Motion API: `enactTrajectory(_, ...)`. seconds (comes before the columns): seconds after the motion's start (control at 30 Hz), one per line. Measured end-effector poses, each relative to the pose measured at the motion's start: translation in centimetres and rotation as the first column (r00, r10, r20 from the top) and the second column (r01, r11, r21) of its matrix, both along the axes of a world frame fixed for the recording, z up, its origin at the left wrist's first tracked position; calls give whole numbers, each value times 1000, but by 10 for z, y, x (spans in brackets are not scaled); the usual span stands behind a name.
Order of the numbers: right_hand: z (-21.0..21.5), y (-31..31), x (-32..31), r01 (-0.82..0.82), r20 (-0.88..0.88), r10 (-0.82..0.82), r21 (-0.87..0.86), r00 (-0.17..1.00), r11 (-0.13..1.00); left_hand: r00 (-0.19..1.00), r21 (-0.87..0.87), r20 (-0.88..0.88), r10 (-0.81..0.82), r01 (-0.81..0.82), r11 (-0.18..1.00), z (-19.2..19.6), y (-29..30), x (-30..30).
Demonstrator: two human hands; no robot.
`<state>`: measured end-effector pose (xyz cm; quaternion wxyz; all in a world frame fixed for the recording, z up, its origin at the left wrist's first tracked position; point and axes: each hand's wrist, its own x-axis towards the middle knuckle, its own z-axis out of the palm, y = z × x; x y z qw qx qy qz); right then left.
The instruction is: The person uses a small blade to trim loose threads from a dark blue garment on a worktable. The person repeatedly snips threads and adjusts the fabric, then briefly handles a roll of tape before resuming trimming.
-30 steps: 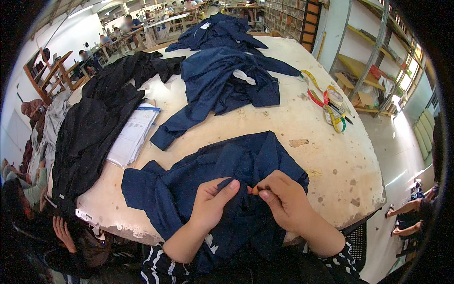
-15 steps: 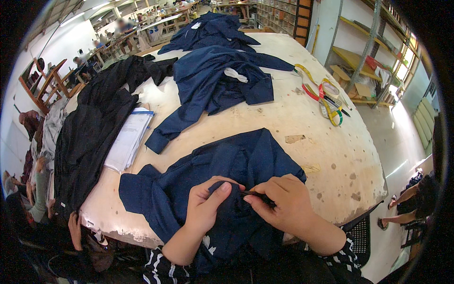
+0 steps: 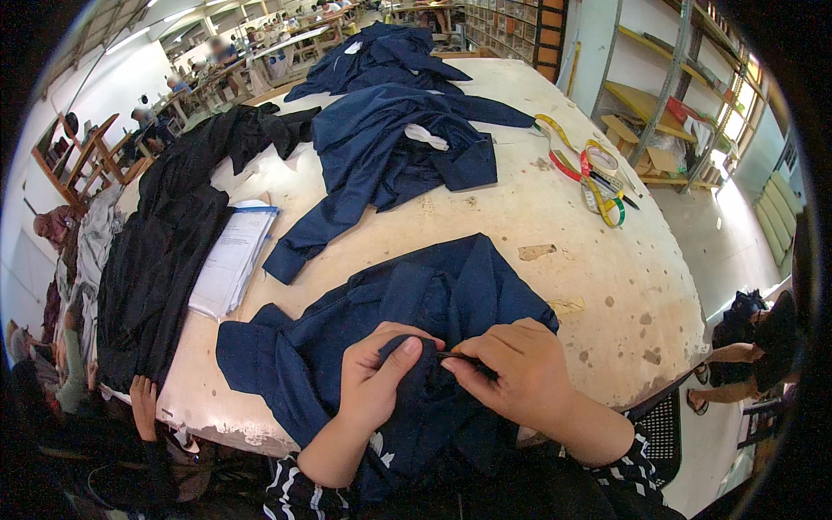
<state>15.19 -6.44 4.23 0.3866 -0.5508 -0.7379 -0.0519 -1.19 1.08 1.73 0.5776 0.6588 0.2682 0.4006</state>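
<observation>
A navy blue garment [image 3: 347, 303] lies bunched at the table's near edge, spilling over it towards me. My left hand [image 3: 377, 373] pinches a fold of its cloth between thumb and fingers. Close on the right, my right hand [image 3: 520, 368] is closed around a small dark pointed tool [image 3: 447, 354], its tip against the pinched fold. Most of the tool is hidden in my fingers, so its exact kind does not show. A white patch [image 3: 380, 449] on the garment shows beside my left wrist.
Two more navy garments [image 3: 390, 130] [image 3: 368, 61] lie farther up the worn table [image 3: 607, 286]. Black garments [image 3: 160, 260] and stacked papers [image 3: 232, 260] are on the left. A measuring tape [image 3: 568, 165] and tape roll [image 3: 600, 157] lie at right. A co-worker's hand [image 3: 143, 403] touches the near left edge.
My hands keep nearly the same hold on the fold and tool. The view has shifted slightly. At the right edge, another person's feet and legs have moved a little.
</observation>
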Motion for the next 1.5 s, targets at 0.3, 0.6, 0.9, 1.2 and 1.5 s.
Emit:
enactTrajectory(0.3, -4, 3, -1, -14, -54, 15, 32, 998, 999, 998, -76, 62, -25, 30, 997, -3, 0, 0)
enactTrajectory(0.6, -10, 8, -3, -32, -54, 37, 90, 998, 995, 992, -137, 123, -33, 50, 989, -6, 1, -1)
enactTrajectory(0.9, -16, 10, -8, -303, -657, 43, -288, 752, 908, 987, -193, 161, -21, 52, 980, -3, -1, -3)
enactTrajectory(1.2, -15, 9, -4, -241, -726, 58, -150, 685, 959, 996, -148, 94, -9, 23, 989, -10, -6, 2)
enactTrajectory(1.5, 0, 4, -1, -375, -807, -23, -299, 589, 878, 969, -177, 249, 5, 40, 983, -5, -6, 5)
